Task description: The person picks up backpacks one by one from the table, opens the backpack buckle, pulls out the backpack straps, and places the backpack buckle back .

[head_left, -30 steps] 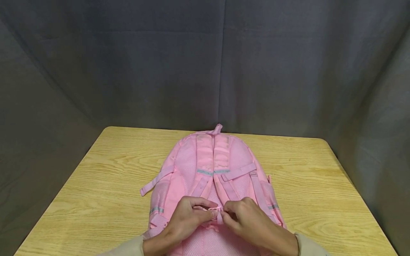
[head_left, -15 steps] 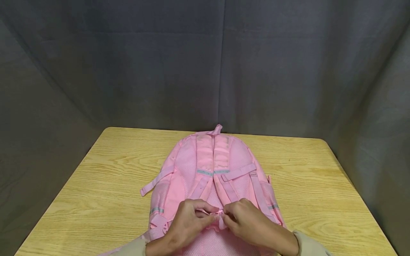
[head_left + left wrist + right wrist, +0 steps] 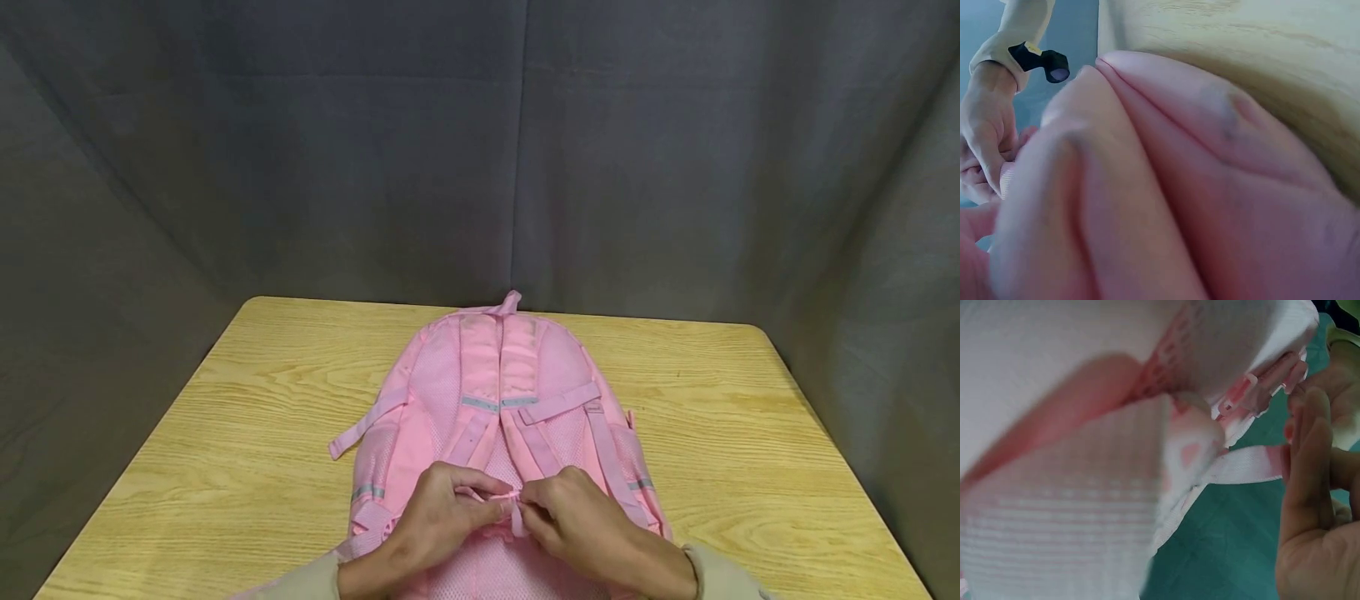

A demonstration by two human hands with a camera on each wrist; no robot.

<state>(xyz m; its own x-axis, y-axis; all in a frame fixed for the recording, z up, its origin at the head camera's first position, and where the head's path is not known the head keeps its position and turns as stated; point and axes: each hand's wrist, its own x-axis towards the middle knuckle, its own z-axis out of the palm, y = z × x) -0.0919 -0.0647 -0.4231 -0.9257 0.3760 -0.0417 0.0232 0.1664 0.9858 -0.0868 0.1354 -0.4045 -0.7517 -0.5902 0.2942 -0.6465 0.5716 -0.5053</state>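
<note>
A pink backpack [image 3: 435, 367] lies on the wooden table with its padded back panel and shoulder straps upward. Over its lower middle, both hands meet fingertip to fingertip. My left hand [image 3: 438, 517] pinches a bright pink plastic buckle [image 3: 506, 495] between thumb and forefinger. From the right, my right hand [image 3: 581, 521] pinches a pale pink webbing strap [image 3: 518, 522] right at that buckle, and a short end hangs below. The right wrist view shows the webbing [image 3: 1247, 465] running taut from the bag to the fingers. Fingers hide much of the buckle.
The wooden table [image 3: 247, 475] spreads out on both sides of the bag. Loose webbing straps lie at the bag's left side [image 3: 367, 423] and across its right half [image 3: 558, 403]. A dark grey curtain [image 3: 480, 167] stands behind the table and along its sides.
The hands have shifted only slightly at the buckle. Less of the buckle shows between the fingertips than a second ago, and the strap end now hangs lower beneath them. The backpack has stayed put.
</note>
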